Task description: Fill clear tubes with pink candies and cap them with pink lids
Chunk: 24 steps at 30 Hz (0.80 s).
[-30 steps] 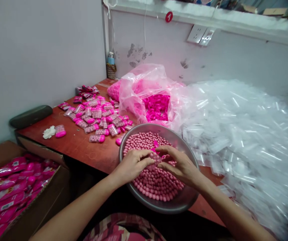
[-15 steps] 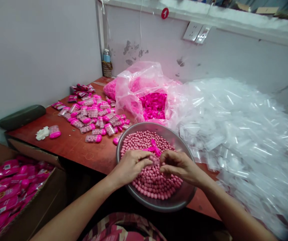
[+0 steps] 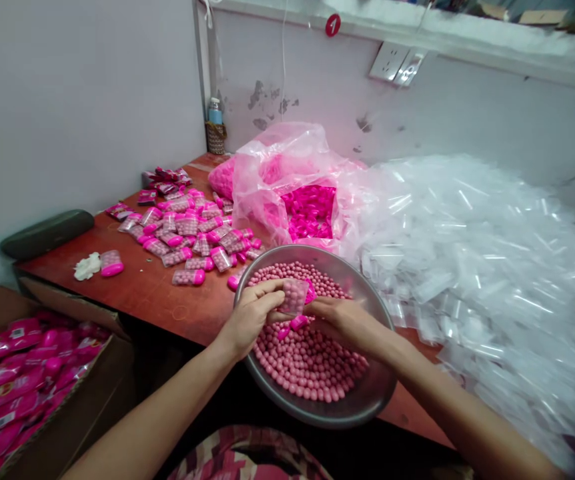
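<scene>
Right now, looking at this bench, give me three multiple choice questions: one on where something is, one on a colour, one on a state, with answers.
1. Where does the metal bowl sit?
A. At the near edge of the table
B. On the floor
C. Inside the cardboard box

2. What colour are the small balls in the bowl?
A. Green
B. Pink
C. White

3. How is the small clear container?
A. Lying alone on the table
B. Held over the bowl between both hands
C. Sealed in a bag

Answers:
1 A: the bowl rests on the red-brown table right before the person.
2 B: every ball looks pink.
3 B: the left hand and right hand hold it above the balls.
</scene>
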Available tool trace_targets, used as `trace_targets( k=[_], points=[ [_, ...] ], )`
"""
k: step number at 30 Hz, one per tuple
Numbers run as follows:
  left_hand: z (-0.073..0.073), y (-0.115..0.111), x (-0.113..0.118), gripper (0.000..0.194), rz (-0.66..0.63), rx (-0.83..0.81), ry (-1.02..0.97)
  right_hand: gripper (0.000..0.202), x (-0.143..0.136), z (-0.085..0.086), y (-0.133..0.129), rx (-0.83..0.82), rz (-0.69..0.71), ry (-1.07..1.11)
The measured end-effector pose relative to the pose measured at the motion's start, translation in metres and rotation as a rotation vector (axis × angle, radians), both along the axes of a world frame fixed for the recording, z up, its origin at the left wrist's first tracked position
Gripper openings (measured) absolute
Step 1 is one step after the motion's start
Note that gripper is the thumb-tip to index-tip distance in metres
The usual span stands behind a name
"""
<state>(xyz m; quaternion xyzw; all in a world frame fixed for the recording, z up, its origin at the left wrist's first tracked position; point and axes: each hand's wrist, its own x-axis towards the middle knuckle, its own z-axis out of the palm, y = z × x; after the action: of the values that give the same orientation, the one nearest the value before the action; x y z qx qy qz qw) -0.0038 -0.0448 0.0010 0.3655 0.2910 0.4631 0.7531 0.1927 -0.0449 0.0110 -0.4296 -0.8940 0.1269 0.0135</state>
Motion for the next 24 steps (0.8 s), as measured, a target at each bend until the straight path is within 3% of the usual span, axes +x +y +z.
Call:
trace_targets(
  k=[4,10,14,18,21,24],
  points=[
    [0.002,-0.002,0.001,0.024,0.039,0.028,0.011,0.025,-0.014,-0.018,-0.001,0.134,0.105,-0.174],
    [-0.001,-0.004,0.005,0.03,0.098,0.064,0.079,0.022,-0.007,-0.035,0.007,0.128,0.036,-0.193],
    [-0.002,-0.004,0.005,0.03,0.13,0.076,0.076,0.023,-0.006,-0.029,0.009,0.079,0.019,-0.187],
    [-0.001,-0.005,0.003,0.033,0.075,0.086,0.103,0.019,-0.001,-0.011,0.01,-0.013,-0.052,-0.169],
    [-0.002,-0.006,0.004,0.033,0.061,0.127,0.13,0.013,0.004,-0.004,0.005,-0.144,-0.073,-0.283],
    [-0.005,-0.005,0.004,0.029,0.053,0.19,0.159,0.013,0.003,-0.008,-0.006,-0.193,-0.102,-0.411]
  ],
)
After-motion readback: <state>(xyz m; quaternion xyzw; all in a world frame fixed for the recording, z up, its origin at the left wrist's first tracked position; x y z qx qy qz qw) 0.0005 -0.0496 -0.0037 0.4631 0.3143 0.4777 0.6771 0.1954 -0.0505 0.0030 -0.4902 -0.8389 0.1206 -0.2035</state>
